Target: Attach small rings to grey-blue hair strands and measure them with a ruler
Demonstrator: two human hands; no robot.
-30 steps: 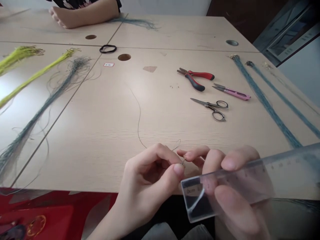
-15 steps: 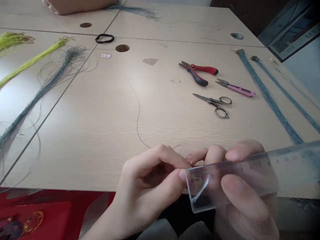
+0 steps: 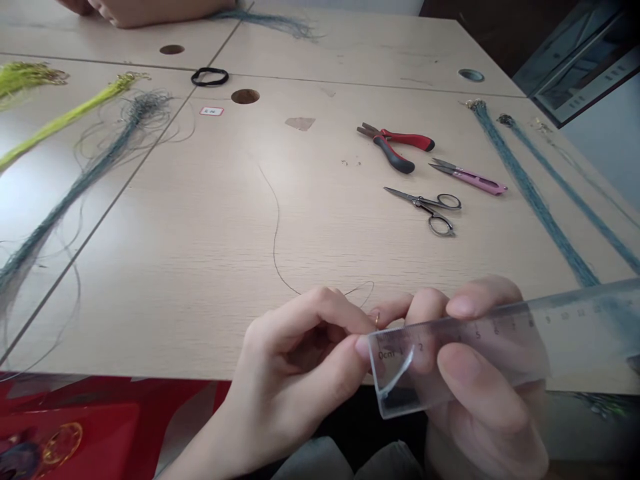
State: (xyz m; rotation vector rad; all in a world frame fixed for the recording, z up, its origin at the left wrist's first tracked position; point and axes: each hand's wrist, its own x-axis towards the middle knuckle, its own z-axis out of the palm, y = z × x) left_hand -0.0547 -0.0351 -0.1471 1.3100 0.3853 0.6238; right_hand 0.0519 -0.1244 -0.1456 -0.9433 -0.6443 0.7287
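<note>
My right hand [image 3: 487, 387] grips a clear plastic ruler [image 3: 510, 347], fingers behind and thumb in front, tilted up toward the right. At the ruler's 0 cm end, my left hand [image 3: 305, 370] is closed in a pinch, its thumb tip touching the ruler's corner. A tiny gold-coloured ring [image 3: 377, 321] shows at the ruler's upper edge by the left fingertips. From behind the left hand, a thin dark thread [image 3: 276, 230] runs out over the table, with a small loop near the fingers. The pinched part of the thread is hidden.
Red-and-black pliers [image 3: 395, 153], pink thread snips [image 3: 470, 179] and small metal scissors [image 3: 425, 203] lie beyond my hands. Blue-grey thread bundles [image 3: 530, 180] are on the right. Yellow cords [image 3: 65, 123] and another grey-blue bundle [image 3: 90, 177] lie left. Another person's arm [image 3: 160, 10] rests at the far edge.
The ruler and my right hand have shifted slightly left and up in view. My left hand keeps its pinch. The other person's arm has moved a little.
</note>
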